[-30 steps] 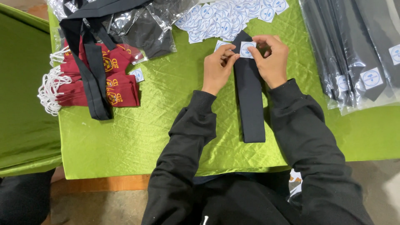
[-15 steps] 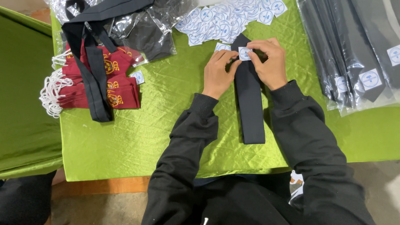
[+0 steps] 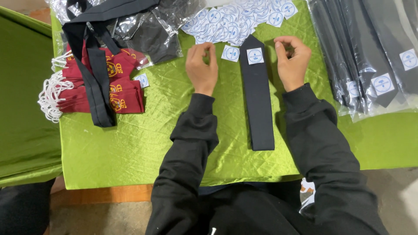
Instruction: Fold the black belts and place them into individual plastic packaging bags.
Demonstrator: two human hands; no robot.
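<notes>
Both your hands, left hand (image 3: 201, 65) and right hand (image 3: 292, 61), are off the black tie (image 3: 257, 98), fingers curled, seemingly empty; its sticker (image 3: 255, 55) is on, so bagging looks next.

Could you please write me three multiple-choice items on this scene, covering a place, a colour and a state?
1. Where does the black tie lie?
A. between the two hands
B. on the maroon pile
C. inside a clear bag

2. What colour is the table cloth?
A. white
B. green
C. blue

3. What does the right hand hold?
A. a bag
B. the tie
C. nothing

Answers:
1 A, the left hand is on its other side.
2 B, green shows all round.
3 C, its fingers curl beside the tie, apart from it.
</notes>
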